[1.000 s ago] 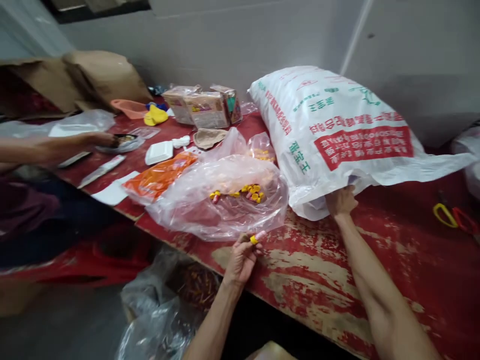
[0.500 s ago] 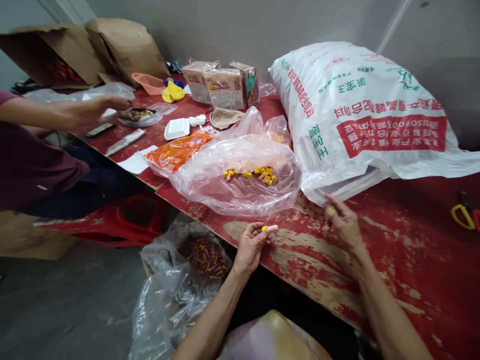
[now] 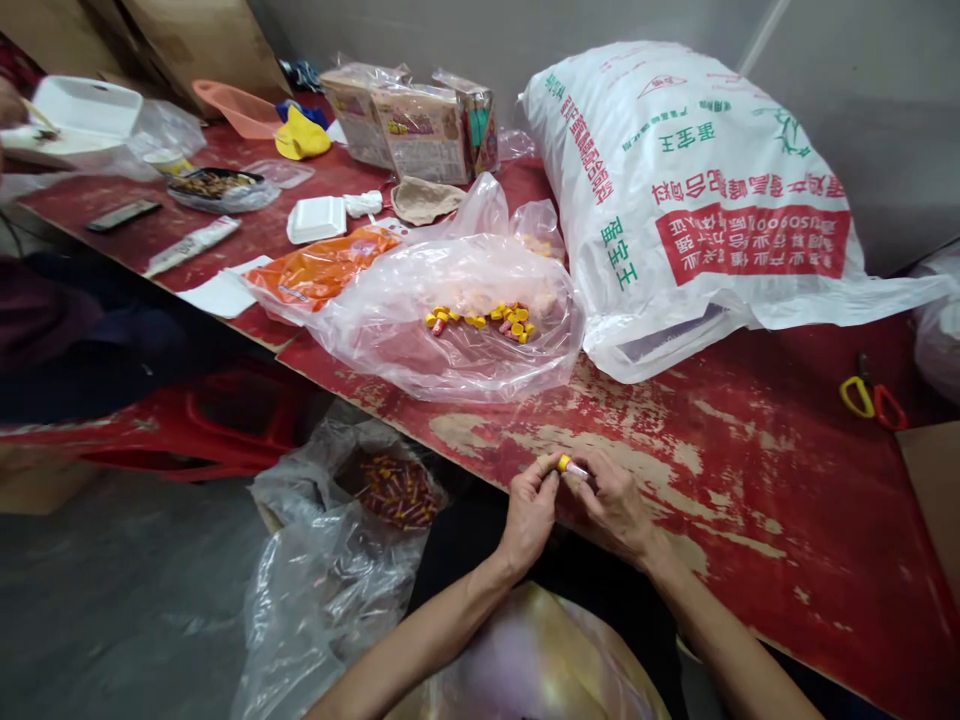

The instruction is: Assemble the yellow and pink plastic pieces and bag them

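Note:
Both my hands meet in front of me, close to the near edge of the table. Between their fingertips is a small pink-and-white tube with a yellow cap [image 3: 575, 468]. My left hand [image 3: 531, 512] is closed, pinching the capped end. My right hand [image 3: 615, 502] is closed as well, its fingers at the pale end. Past my hands lies a clear plastic bag [image 3: 390, 345] with several similar yellow-capped pieces [image 3: 516, 322] in it. Below the table edge, to my left, a plastic-lined container holds many such tubes [image 3: 397, 490].
A large white printed sack [image 3: 720, 190] takes up the back right of the red table [image 3: 825, 520]. Scissors [image 3: 874, 392] lie at the right. Farther left are an orange bag [image 3: 322, 270], a foam box [image 3: 316, 219], wrapped packages [image 3: 420, 125] and a red stool [image 3: 240, 425].
My right hand has come from beside the sack to the tube in my left hand. My view has shifted right, and the other person's arm has mostly left the picture.

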A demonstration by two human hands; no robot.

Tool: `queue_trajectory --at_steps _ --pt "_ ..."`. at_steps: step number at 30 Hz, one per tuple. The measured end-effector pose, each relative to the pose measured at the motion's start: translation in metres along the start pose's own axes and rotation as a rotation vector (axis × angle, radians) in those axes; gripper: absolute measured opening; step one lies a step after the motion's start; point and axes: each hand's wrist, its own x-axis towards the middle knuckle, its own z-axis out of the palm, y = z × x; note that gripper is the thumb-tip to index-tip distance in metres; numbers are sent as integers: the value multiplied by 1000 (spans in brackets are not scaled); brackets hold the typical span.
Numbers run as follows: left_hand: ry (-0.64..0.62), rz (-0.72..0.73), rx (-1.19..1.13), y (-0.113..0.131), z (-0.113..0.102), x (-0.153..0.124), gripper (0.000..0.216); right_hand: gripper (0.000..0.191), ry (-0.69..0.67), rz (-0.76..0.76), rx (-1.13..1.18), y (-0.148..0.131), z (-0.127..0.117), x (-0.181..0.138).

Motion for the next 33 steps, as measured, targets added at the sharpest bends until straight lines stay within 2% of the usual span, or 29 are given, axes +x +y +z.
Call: queue_trajectory --at_steps 4,6,8,11,14,16,18,22,26,28,30,31,33 --pt "-49 26 30 -6 8 -6 32 15 140 29 -96 -4 10 -10" --pt "-86 21 6 -8 11 -4 34 16 132 90 -112 -2 5 -10" --pt "-175 -40 -27 -10 13 0 35 17 22 148 -99 3 -7 -5" --pt "-263 -147 -16 -11 9 6 36 17 -258 141 -235 15 -34 3" --pt "-146 -105 76 -9 1 9 40 11 -465 175 -604 26 -51 8" --pt "-93 -89 104 -6 -5 10 39 9 -523 238 -756 30 -51 11" --pt "-98 -120 107 -4 -8 11 33 10 -543 274 -797 32 -44 14" --pt "-126 -150 134 -8 -2 16 25 14 -515 319 -818 33 -33 15" --pt "-180 -29 218 -17 4 20 28 18 -409 298 -773 34 -34 8" --pt "-227 34 264 -17 3 19 32 22 -269 237 -602 29 -28 5" --pt "-277 35 266 -13 -1 16 34 27 -116 194 -329 15 -16 3" --pt "-297 4 238 -8 -5 14 34 28 -73 186 -192 7 -9 3" --pt "-297 -82 149 3 -17 10 33 28 -67 183 26 -6 1 6"
